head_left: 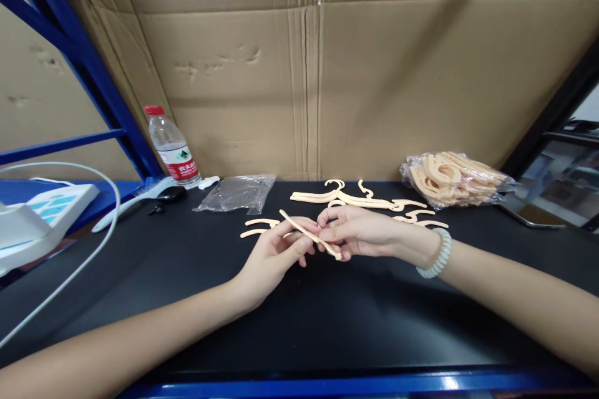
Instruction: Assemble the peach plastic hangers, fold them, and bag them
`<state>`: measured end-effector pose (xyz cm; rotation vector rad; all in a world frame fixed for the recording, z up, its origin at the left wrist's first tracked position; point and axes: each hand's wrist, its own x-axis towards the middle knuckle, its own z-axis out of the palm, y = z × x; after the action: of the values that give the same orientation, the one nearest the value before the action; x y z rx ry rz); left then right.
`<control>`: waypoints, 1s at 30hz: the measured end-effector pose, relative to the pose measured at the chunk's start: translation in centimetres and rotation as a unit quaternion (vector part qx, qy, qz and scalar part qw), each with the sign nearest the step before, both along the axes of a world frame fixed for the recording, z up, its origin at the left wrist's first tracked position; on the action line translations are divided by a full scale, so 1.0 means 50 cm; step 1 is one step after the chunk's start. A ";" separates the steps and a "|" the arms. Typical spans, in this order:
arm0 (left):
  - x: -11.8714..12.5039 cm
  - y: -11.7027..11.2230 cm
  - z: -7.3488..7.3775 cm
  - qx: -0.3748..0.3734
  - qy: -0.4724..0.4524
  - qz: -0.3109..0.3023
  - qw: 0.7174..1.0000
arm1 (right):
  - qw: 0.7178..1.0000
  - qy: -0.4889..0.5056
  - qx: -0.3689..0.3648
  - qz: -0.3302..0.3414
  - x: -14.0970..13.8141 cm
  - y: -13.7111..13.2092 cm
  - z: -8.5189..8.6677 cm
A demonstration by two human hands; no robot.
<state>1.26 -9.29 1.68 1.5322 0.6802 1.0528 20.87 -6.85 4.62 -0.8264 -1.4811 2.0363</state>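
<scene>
Over the black tabletop [299,318] my left hand [274,255] and my right hand [358,232] meet, fingers closed together on one thin cream plastic hanger piece [309,235] that slants between them. Two more cream pieces [259,227] lie just behind my left hand. A row of small cream hangers [355,197] lies beyond my right hand. On my right wrist is a pale spiral band [437,254].
A clear bag of cream hangers [452,177] sits at the back right, an empty clear bag [238,192] at the back centre. A water bottle [172,146], a white brush [133,201], a white device [40,215] with cable and a blue rack post [88,68] stand left. Cardboard [318,75] walls the back.
</scene>
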 end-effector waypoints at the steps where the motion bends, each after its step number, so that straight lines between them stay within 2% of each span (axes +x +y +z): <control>1: 0.000 -0.002 0.003 -0.001 -0.009 0.015 1.000 | 1.000 0.003 0.005 -0.002 0.001 0.002 0.000; 4: 0.000 -0.004 0.012 -0.028 -0.026 0.045 0.998 | 0.999 -0.003 0.045 -0.025 0.015 0.018 0.002; 7: -0.003 -0.002 0.015 -0.064 -0.037 0.054 0.996 | 0.979 -0.077 0.162 -0.094 0.051 0.052 0.004; 9: -0.005 0.001 0.013 -0.079 -0.035 0.058 0.995 | 0.933 -0.184 0.274 -0.146 0.085 0.082 0.001; 10: -0.006 0.003 0.012 -0.084 -0.030 0.061 0.994 | 0.911 -0.220 0.306 -0.165 0.103 0.096 -0.002; 15: -0.007 0.003 0.010 -0.102 -0.021 0.082 0.991 | 0.820 -0.338 0.409 -0.214 0.167 0.136 -0.024; 18: -0.006 0.002 0.011 -0.110 -0.034 0.091 0.989 | 0.765 -0.396 0.456 -0.224 0.176 0.136 -0.041; 20: -0.007 0.003 0.010 -0.114 -0.038 0.090 0.989 | 0.741 -0.419 0.473 -0.225 0.174 0.136 -0.053; 25: -0.011 0.007 0.006 -0.109 -0.048 0.088 0.989 | 0.714 -0.445 0.489 -0.229 0.171 0.148 -0.072; 30: -0.013 0.010 0.008 -0.125 -0.062 0.101 0.985 | 0.702 -0.433 0.514 -0.236 0.179 0.155 -0.061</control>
<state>0.61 -8.81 2.05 1.1902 0.8602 1.1552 29.82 0.91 1.57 -1.4520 -2.1509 0.1527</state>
